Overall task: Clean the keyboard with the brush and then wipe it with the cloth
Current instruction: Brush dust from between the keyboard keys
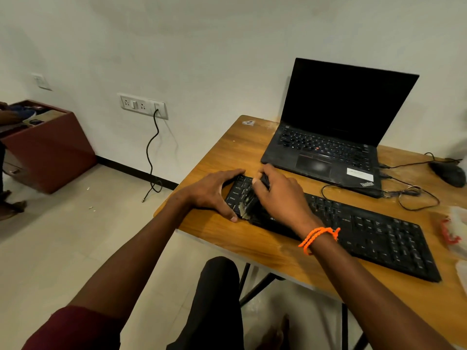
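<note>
Far off to the left of my fingers, a reddish-brown wooden cabinet [48, 145] stands against the white wall, and a black cable [151, 157] hangs from a white wall socket panel [142, 106]. My left hand [214, 192] clasps the left end of the flat black keyboard [366, 228], fingers curled over its far corner and thumb hooked on its near edge. Just right of those fingers, my right hand [280, 193] grips a black brush [250, 198], its pale bristles down on the leftmost keys. Beyond my right fingers an open black laptop [333, 130] sits on the wooden table [227, 152]. Well to their right lie a black mouse [448, 174] and, at the frame edge, a white cloth with red trim [454, 231].
</note>
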